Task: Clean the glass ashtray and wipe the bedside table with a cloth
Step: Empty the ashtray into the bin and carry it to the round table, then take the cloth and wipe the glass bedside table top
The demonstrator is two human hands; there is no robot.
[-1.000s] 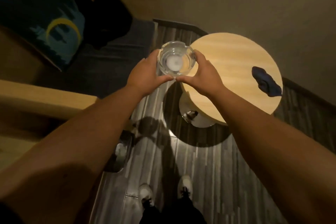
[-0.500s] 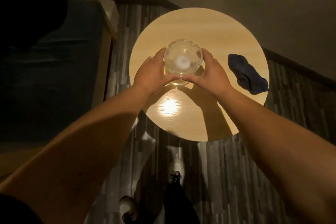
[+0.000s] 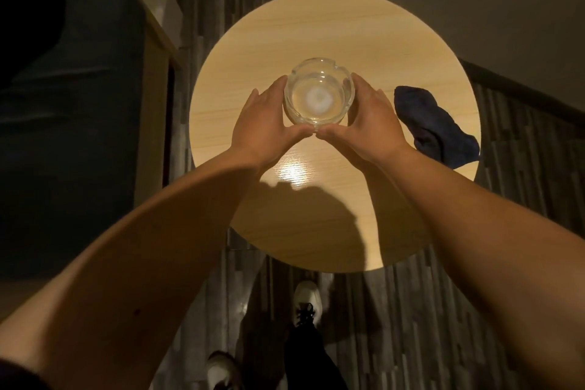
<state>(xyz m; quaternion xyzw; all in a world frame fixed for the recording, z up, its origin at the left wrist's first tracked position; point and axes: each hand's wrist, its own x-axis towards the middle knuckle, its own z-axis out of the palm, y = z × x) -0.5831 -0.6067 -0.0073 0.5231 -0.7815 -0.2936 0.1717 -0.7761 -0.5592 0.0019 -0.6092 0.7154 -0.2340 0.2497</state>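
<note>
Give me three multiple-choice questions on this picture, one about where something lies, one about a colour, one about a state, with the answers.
1. Where does the crumpled cloth lie?
A. on the round light wooden table, near its right edge
B. on the floor
C. inside the ashtray

2. What colour is the cloth?
A. white
B. dark blue
C. red

3. How is the clear glass ashtray handled?
A. untouched
B. pinched by one hand
C. cupped between the left hand and right hand

Answers: 1 A, it rests on the tabletop by the right rim. 2 B, it reads dark navy against the wood. 3 C, a hand curves round each side.
</note>
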